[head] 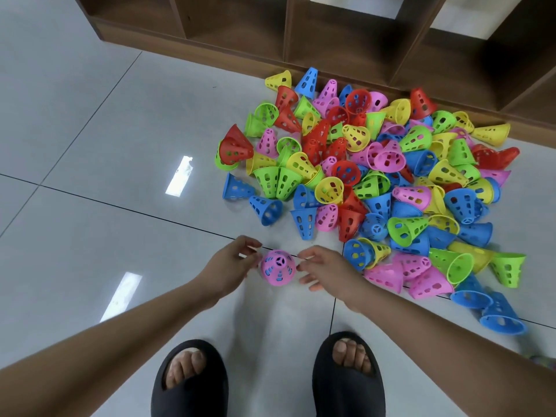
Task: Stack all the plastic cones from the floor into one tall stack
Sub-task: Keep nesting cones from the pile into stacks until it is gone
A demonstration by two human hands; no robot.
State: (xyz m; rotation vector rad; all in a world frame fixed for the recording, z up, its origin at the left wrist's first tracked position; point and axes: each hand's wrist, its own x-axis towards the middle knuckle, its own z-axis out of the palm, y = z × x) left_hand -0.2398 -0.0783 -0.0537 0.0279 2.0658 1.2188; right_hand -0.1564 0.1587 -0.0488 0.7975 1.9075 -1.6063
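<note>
We had one pink cone (pixel 278 267) standing wide end down on the tiled floor (pixel 90 145), directly between our fingertips, and we judged it to be the base of the stack. To do this step well, we thought it best to leave that cone square on the tile. The next should come from the pile of cones (pixel 391 176), beyond and outside our right fingers, lowered straight over the tip so it nests rather than wedges. Our left hand (pixel 231 263) reached in with its fingers loosely curled, the tips just beside the cone; we could not tell whether they touched it. Our right hand (pixel 326 273) mirrored it, fingers relaxed, with a small gap to the cone. Neither hand gripped anything. Both forearms stretched forward and down above our black slippers (pixel 192 401)
</note>
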